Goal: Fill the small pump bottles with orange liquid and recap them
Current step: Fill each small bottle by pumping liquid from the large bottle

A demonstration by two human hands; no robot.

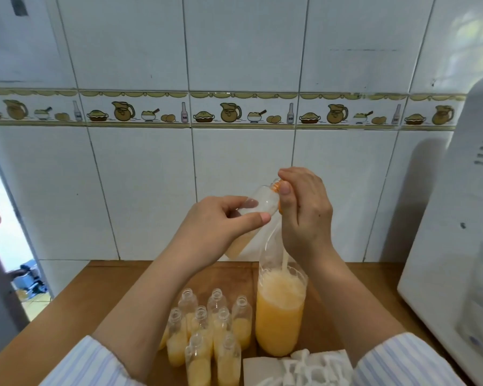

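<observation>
While "XO" is showing on the small bottles painted along the wall tile border (pixel 290 117), the left hand (pixel 221 218) is gripping a tilted pump bottle (pixel 258 207), its neck pointing up and right, base down-left. The right hand (pixel 304 207) is pinching the orange cap (pixel 276 188) at that neck. Below the right hand a large bottle (pixel 280 310) of orange liquid is standing upright on the desk (pixel 89 310), beside uncapped small bottles (pixel 207 335).
</observation>
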